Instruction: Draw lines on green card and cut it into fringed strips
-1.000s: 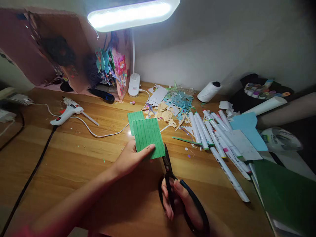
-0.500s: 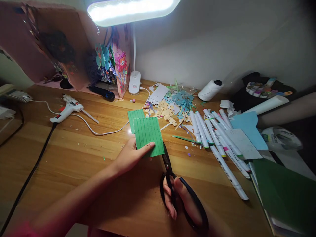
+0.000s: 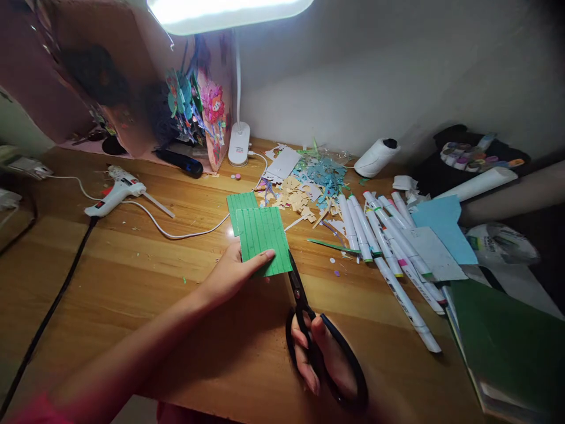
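My left hand (image 3: 233, 268) pinches a green sheet of paper (image 3: 261, 235) with dark lines drawn across it, its thumb lying on the front. Behind it on the desk is another green lined piece (image 3: 242, 206), partly covered. My right hand (image 3: 320, 356) has its fingers through the handles of black scissors (image 3: 300, 297). The blades point up and away, against the right edge of the green sheet near its lower corner. Whether they bite into the paper cannot be made out.
Paper scraps (image 3: 309, 182) lie in a heap beyond my hands. Several white markers (image 3: 392, 247) spread to the right beside light blue paper (image 3: 445, 224) and a dark green sheet (image 3: 507, 341). A glue gun (image 3: 117, 194) with cords is at left. A lamp (image 3: 229, 12) hangs overhead.
The scissor handles have come slightly closer together at the right edge of the green sheet. The whole view has shifted a little; both hands keep their holds.
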The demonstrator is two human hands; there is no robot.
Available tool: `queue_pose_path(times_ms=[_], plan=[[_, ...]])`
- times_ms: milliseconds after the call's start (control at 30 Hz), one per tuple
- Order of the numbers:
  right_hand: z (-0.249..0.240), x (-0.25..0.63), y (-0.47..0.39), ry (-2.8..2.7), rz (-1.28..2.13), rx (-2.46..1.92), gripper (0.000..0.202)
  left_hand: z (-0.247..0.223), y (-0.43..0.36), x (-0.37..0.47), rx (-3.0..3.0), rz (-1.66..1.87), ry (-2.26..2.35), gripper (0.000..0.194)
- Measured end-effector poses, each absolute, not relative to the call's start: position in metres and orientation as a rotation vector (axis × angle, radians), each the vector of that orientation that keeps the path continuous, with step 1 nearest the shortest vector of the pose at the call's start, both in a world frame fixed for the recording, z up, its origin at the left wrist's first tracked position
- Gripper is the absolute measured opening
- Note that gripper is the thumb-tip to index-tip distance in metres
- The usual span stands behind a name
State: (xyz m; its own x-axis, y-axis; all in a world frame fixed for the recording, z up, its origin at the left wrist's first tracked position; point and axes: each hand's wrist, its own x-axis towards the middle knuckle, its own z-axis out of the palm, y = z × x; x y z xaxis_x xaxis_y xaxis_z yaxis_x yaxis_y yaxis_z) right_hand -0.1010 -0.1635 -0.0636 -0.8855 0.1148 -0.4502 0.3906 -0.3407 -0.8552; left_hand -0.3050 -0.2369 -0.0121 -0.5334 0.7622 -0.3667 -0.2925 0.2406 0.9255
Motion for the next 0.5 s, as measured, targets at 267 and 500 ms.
queue_pose_path(times_ms=[267,500], plan=[[-0.0599,-0.103,-0.1658,1.751,-2.439,0.588,0.069,-0.0096,-0.2365,-0.3042,0.458,1.401,1.576,0.036],[-0.063,-0.1026,-0.1656,1.694,-2.44,0.647,0.066,-0.0103,-0.2371,-0.3012,0.453,1.409,1.53,0.035]])
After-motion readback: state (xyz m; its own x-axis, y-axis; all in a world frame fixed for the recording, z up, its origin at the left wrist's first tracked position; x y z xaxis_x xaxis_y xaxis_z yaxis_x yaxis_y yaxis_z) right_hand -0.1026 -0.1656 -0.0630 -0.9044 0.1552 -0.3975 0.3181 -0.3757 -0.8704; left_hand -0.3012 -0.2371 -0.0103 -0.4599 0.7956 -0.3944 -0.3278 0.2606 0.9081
